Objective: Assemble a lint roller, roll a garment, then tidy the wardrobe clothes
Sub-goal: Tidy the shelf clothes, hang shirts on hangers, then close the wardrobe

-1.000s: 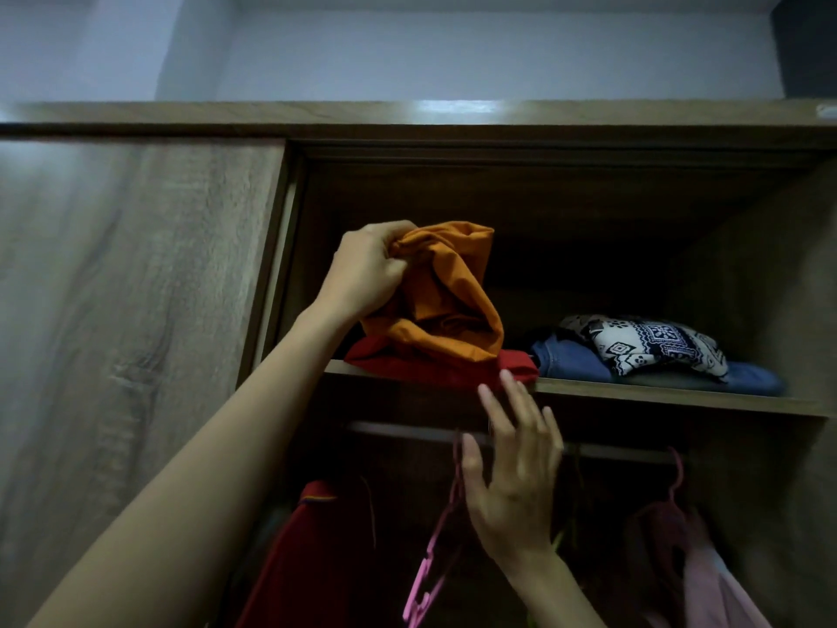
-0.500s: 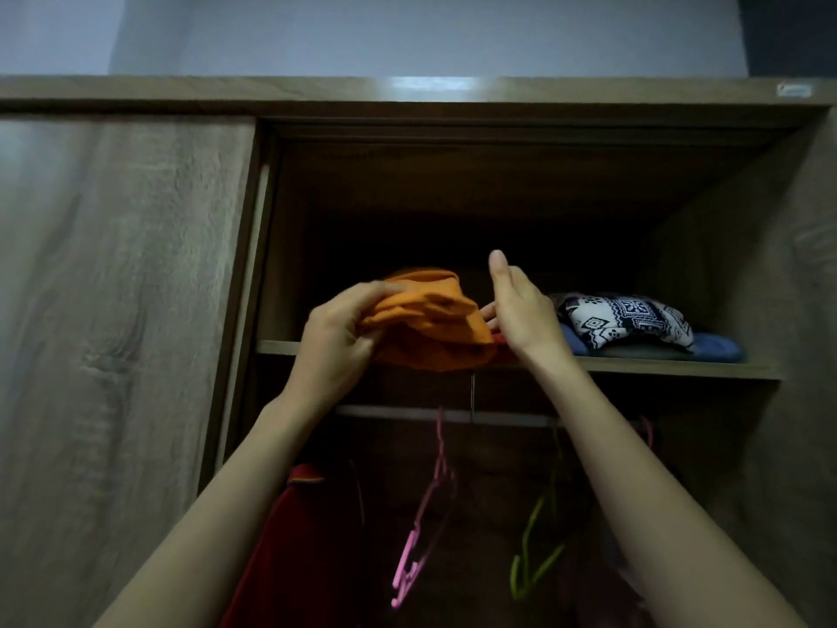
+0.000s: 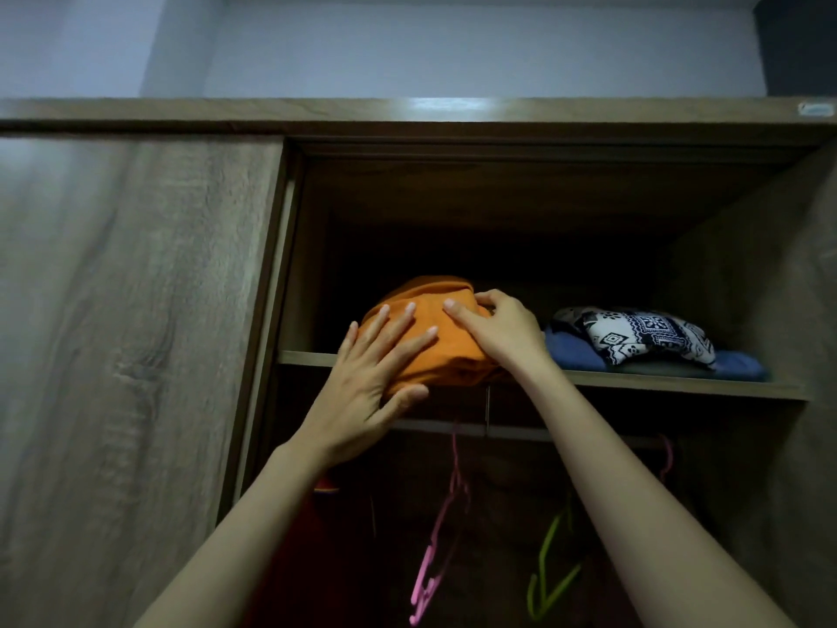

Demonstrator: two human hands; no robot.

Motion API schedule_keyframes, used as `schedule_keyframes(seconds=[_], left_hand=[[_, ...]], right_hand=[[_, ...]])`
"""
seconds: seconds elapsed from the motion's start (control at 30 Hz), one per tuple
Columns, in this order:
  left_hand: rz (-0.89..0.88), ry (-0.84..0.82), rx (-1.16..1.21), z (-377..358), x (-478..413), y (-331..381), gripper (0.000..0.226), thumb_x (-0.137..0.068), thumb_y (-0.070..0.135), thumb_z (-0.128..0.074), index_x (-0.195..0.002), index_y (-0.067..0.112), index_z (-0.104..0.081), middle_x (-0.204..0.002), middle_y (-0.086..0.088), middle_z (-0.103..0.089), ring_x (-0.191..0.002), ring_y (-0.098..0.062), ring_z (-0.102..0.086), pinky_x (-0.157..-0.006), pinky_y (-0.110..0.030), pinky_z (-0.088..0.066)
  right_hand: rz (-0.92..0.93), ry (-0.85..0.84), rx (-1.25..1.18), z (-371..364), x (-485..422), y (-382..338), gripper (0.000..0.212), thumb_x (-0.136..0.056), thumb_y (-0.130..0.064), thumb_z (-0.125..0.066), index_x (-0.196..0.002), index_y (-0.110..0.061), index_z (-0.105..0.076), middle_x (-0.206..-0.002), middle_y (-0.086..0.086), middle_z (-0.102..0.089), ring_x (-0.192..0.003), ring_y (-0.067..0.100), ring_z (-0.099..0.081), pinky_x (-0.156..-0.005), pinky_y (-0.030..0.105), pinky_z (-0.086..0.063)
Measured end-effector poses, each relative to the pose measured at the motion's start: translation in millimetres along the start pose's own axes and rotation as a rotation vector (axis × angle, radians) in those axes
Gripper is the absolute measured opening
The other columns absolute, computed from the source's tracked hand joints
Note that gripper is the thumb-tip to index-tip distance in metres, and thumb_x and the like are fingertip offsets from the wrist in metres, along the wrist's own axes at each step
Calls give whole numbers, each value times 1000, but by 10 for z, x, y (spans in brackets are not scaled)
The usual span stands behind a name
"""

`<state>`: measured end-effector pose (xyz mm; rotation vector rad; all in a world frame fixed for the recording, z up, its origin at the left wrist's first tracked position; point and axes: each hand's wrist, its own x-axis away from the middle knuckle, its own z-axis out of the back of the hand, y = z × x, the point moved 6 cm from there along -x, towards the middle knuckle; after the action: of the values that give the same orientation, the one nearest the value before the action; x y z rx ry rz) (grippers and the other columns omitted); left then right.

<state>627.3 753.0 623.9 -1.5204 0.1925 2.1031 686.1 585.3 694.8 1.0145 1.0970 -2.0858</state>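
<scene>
Half a second earlier the left grip (image 3: 380, 369) was curled round the left side of the orange garment (image 3: 455, 353), and the right grip (image 3: 502, 328) stood upright with straight fingers against its right side. A second ago the bundle was held up above the shelf (image 3: 679, 386) by the left grip alone, while the right one hung below the shelf edge. Now the left grip is spread: its fingers lie straight and fanned across the front of the bundle, pressing on it, with the thumb along the lower front edge where the cloth overhangs the shelf. The right grip has closed, its fingers bent over the top right of the bundle and its thumb pressed onto the fabric, pinching a fold. The orange garment sits on the shelf between the two grips, under the left palm and just left of the right wrist, touching both. Just beyond the right grip, further along the shelf, lies a blue garment (image 3: 571, 352) with a black-and-white patterned garment (image 3: 643, 334) on top of it. Below both grips, under the shelf, a rail (image 3: 521, 431) carries a pink hanger (image 3: 435, 537) and a green hanger (image 3: 553, 565). Beside the left forearm stands the wardrobe door (image 3: 136, 310).
</scene>
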Motion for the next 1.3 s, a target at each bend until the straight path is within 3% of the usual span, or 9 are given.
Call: schedule_keyframes(seconds=[0.17, 0.37, 0.53, 0.63, 0.7, 0.77, 0.97, 1.17, 1.3], left_hand=[[345, 91, 55, -8, 37, -135, 68, -89, 75, -18, -152, 51, -11, -166, 3, 4, -152, -17, 4, -123, -42, 4], [534, 155, 73, 49, 77, -193, 95, -77, 83, -36, -154, 33, -14, -155, -4, -37, -146, -22, -30, -122, -45, -3], [503, 141, 110, 81, -14, -177, 89, -75, 81, -41, -147, 30, -33, -145, 0, -49, -137, -19, -41, -123, -48, -8], [505, 171, 195, 141, -37, -141, 80, -77, 71, -62, -143, 30, -40, -141, 4, -50, -130, -17, -46, -118, -46, -29], [533, 188, 309, 186, -70, -126, 73, -77, 58, -70, -140, 32, -44, -137, 8, -50, -124, -13, -48, -101, -30, -45], [562, 198, 392, 216, -134, -133, 67, -78, 51, -73, -137, 34, -46, -131, 12, -49, -122, -10, -49, -86, -17, -43], [693, 69, 248, 197, -299, -165, 69, -83, 58, -66, -141, 30, -42, -142, -4, -50, -126, -25, -50, -88, -28, -41], [529, 176, 319, 203, -294, -100, 60, -80, 45, -75, -133, 30, -54, -135, 8, -54, -118, -8, -53, -90, -21, -43], [427, 175, 378, 206, -309, -71, 64, -80, 42, -76, -136, 32, -49, -137, 9, -53, -123, -8, -52, -98, -27, -49]], right_hand=[[6, 75, 32, -39, -15, 1, 64, -82, -65, -54, -132, -25, -49, -129, 3, -56, -122, 29, -48, -102, 54, -36], [54, 156, 28, 11, -8, 12, 57, -81, -59, -60, -124, -23, -57, -123, 2, -61, -119, 26, -50, -99, 47, -38], [128, 248, 134, 80, 61, -67, 44, -86, -51, -59, -119, -22, -62, -125, -1, -60, -121, 23, -46, -99, 42, -28], [90, 176, 113, 72, 50, -61, 43, -89, -52, -55, -120, -24, -60, -121, -1, -63, -118, 23, -50, -100, 43, -28], [61, 126, 75, 55, 30, -25, 44, -89, -53, -54, -122, -24, -58, -122, 0, -61, -117, 24, -52, -97, 43, -34], [52, 95, 24, 25, 26, -6, 46, -89, -51, -56, -125, -23, -55, -125, 2, -59, -116, 25, -53, -92, 43, -44], [82, 220, -79, 19, 74, 11, 33, -88, -43, -62, -115, -24, -63, -115, -1, -64, -110, 24, -57, -93, 51, -46], [148, 365, -140, -16, 151, 35, 26, -85, -44, -60, -105, -29, -68, -102, -3, -69, -104, 23, -59, -91, 50, -47], [162, 366, -182, -78, 120, 77, 25, -86, -44, -60, -107, -31, -66, -104, 3, -65, -100, 21, -59, -86, 43, -53]])
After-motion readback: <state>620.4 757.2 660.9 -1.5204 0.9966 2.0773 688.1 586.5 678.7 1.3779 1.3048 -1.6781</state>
